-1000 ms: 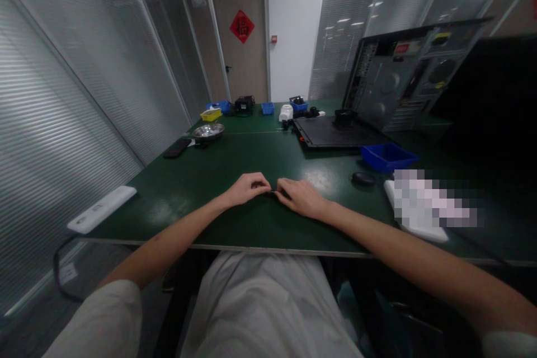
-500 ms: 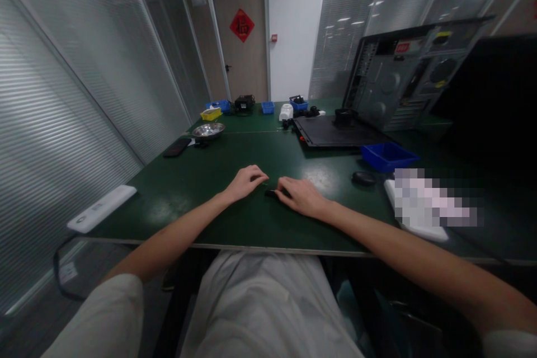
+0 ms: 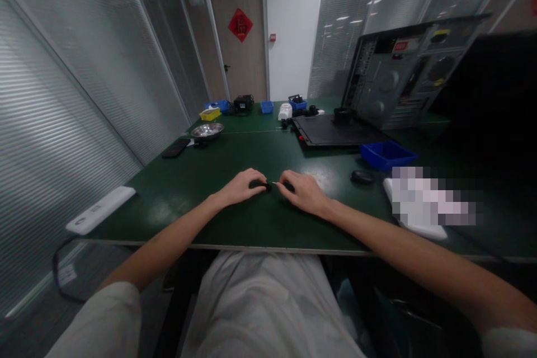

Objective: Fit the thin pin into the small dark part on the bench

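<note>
My left hand [image 3: 245, 185] is closed in a pinch on a small black piece [image 3: 268, 186] just above the green table [image 3: 235, 226]. Facing it, my right hand [image 3: 304, 191] pinches a thin pale pin-like tip [image 3: 274, 182] that points toward the black piece. A narrow gap seems to separate the two; whether they touch is too small to tell. The exact kind of both parts cannot be made out.
Right of my hands are a black mouse [image 3: 363, 177], a blue tray [image 3: 386, 155] and an open computer case [image 3: 398, 75] beside its black panel [image 3: 335, 133]. Leftward lie a metal bowl [image 3: 207, 132], a phone [image 3: 175, 148] and a white power strip [image 3: 100, 210].
The black piece, earlier at my right fingertips, is now at my left fingertips. My left hand has turned slightly, and a thin pale tip now shows at my right fingers.
</note>
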A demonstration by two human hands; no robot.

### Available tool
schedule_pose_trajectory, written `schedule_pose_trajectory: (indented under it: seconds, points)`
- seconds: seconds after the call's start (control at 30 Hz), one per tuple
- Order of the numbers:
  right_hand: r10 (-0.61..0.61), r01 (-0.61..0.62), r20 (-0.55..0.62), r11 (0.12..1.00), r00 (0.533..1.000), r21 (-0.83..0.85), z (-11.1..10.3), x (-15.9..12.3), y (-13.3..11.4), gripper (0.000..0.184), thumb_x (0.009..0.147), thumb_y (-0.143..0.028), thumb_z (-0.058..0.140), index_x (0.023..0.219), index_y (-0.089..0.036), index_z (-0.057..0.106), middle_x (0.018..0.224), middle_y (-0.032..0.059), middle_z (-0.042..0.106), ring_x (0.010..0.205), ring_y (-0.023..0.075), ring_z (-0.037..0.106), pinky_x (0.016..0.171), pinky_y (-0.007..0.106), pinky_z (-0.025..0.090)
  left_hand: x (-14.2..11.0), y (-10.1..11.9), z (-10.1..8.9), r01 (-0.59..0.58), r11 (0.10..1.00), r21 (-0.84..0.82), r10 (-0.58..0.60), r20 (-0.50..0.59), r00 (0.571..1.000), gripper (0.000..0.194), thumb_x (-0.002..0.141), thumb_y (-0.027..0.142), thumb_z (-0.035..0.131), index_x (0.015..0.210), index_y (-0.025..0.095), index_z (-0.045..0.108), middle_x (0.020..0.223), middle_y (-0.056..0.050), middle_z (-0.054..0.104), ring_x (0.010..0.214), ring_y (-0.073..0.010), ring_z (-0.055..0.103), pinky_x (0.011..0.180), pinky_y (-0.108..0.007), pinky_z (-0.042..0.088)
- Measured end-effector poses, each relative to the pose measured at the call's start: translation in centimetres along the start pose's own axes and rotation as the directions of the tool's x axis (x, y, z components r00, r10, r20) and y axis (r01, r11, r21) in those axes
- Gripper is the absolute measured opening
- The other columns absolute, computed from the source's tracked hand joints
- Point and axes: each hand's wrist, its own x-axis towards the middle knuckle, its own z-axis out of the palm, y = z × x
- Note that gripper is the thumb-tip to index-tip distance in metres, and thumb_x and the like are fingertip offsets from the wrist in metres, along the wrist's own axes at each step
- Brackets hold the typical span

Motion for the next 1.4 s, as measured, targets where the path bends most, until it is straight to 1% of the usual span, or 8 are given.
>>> schedule_pose_trajectory:
  seconds: [0.2, 0.37, 0.47, 0.6, 0.67, 0.8, 1.07, 1.4]
  points:
    - [-0.006, 0.006, 0.002, 1.0, 1.0, 0.013, -0.1, 0.0, 0.0, 0.016, 0.102, -0.036, 0.052, 0.097, -0.022, 0.058, 0.091, 0.0024, 0.067, 0.074, 0.0152, 0.059, 0.063, 0.027, 0.033, -0.3, -0.9, -0.6, 0.02, 0.999, 0.034, -0.022, 0.058, 0.998, 0.03, 0.101, 0.031, 0.056, 0.128, 0.021, 0.067, 0.122, -0.009, 0.068, 0.113, -0.0211, 0.062, 0.101, -0.036, 0.048]
    - [-0.012, 0.012, 0.005, 1.0, 1.0, 0.016, -0.3, 0.0, 0.0, 0.017, 0.102, -0.037, 0.052, 0.097, -0.022, 0.058, 0.091, 0.0021, 0.066, 0.072, 0.0145, 0.057, 0.062, 0.027, 0.032, -3.1, -7.2, -5.1, 0.233, 0.957, 0.172, -0.239, 0.013, 0.971, 0.037, 0.099, 0.028, 0.054, 0.132, 0.02, 0.066, 0.129, -0.011, 0.066, 0.119, -0.0243, 0.061, 0.103, -0.04, 0.047]
    - [-0.019, 0.019, 0.009, 1.0, 1.0, 0.014, -0.3, 0.0, 0.0, 0.017, 0.102, -0.037, 0.052, 0.097, -0.022, 0.058, 0.091, 0.002, 0.066, 0.072, 0.0145, 0.057, 0.062, 0.027, 0.032, -7.3, -13.2, -9.4, 0.511, 0.788, 0.343, -0.489, -0.154, 0.859, 0.037, 0.095, 0.024, 0.053, 0.125, 0.015, 0.071, 0.128, -0.013, 0.067, 0.12, -0.027, 0.061, 0.107, -0.04, 0.045]
    - [-0.021, 0.021, 0.013, 1.0, 1.0, 0.015, 0.0, 0.0, 0.2, 0.015, 0.101, -0.036, 0.053, 0.098, -0.022, 0.058, 0.092, 0.0021, 0.067, 0.073, 0.0146, 0.058, 0.062, 0.027, 0.032, -14.2, -19.4, -14.3, 0.786, 0.442, 0.433, -0.697, -0.386, 0.604, 0.041, 0.089, 0.02, 0.053, 0.122, 0.009, 0.073, 0.123, -0.016, 0.069, 0.117, -0.0313, 0.063, 0.106, -0.039, 0.045]
    - [-0.02, 0.02, 0.012, 1.0, 1.0, 0.017, 0.1, 0.1, 0.2, 0.015, 0.101, -0.036, 0.053, 0.098, -0.022, 0.058, 0.092, 0.0021, 0.067, 0.073, 0.0148, 0.058, 0.063, 0.027, 0.033, -16.8, -21.0, -15.6, 0.844, 0.343, 0.412, -0.723, -0.458, 0.517, 0.041, 0.088, 0.021, 0.054, 0.123, 0.009, 0.073, 0.122, -0.016, 0.07, 0.114, -0.032, 0.064, 0.102, -0.037, 0.047]
    - [-0.018, 0.018, 0.011, 1.0, 1.0, 0.024, 0.3, 0.1, 0.3, 0.015, 0.101, -0.036, 0.052, 0.098, -0.022, 0.058, 0.092, 0.002, 0.066, 0.073, 0.0148, 0.058, 0.063, 0.027, 0.033, -18.4, -21.9, -16.3, 0.897, 0.273, 0.346, -0.746, -0.512, 0.425, 0.04, 0.092, 0.027, 0.054, 0.121, 0.008, 0.074, 0.115, -0.016, 0.072, 0.107, -0.0318, 0.065, 0.096, -0.035, 0.047]
    - [-0.019, 0.018, 0.028, 0.999, 0.999, 0.029, -0.2, 0.0, 0.0, 0.016, 0.102, -0.036, 0.052, 0.097, -0.022, 0.058, 0.091, 0.0019, 0.065, 0.071, 0.014, 0.056, 0.063, 0.027, 0.033, -18.4, -21.1, -16.2, 0.917, 0.281, 0.283, -0.703, -0.59, 0.397, 0.038, 0.095, 0.023, 0.058, 0.125, 0.003, 0.07, 0.11, -0.013, 0.071, 0.102, -0.0218, 0.058, 0.096, -0.03, 0.041]
    - [-0.019, 0.018, 0.04, 0.999, 0.999, 0.033, -0.3, 0.0, -0.1, 0.016, 0.101, -0.036, 0.052, 0.098, -0.022, 0.059, 0.092, 0.0025, 0.066, 0.071, 0.0145, 0.056, 0.063, 0.027, 0.034, -17.8, -19.3, -16.1, 0.896, 0.31, 0.318, -0.685, -0.579, 0.443, 0.031, 0.095, 0.017, 0.058, 0.116, 0.001, 0.072, 0.098, -0.01, 0.068, 0.096, -0.021, 0.056, 0.095, -0.03, 0.039]
